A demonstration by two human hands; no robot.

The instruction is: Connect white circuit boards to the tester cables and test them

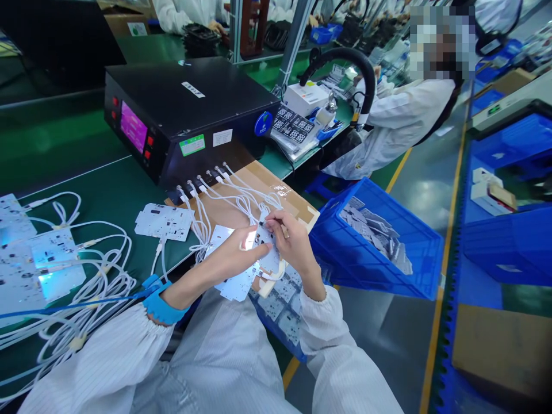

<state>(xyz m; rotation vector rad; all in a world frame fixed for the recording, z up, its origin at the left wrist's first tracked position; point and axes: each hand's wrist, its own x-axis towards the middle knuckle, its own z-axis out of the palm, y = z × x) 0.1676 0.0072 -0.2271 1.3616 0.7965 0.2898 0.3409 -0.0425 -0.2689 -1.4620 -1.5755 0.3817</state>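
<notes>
My left hand [239,253] grips a white circuit board [241,276] from the left, thumb pressed on its lit face. My right hand [291,241] is closed on a white cable plug [264,221] at the board's top edge. The cable belongs to a bundle of white cables [233,195] running to the front of a black tester box [181,115] with a pink screen. A blue wrist strap [161,305] sits on my left wrist. Both sleeves are white.
More white boards [164,221] and looped white cables [86,270] lie on the green bench at left. A cardboard sheet [297,210] lies under the cables. A blue crate [379,241] of boards stands at right. A co-worker in a white coat [401,126] sits beyond.
</notes>
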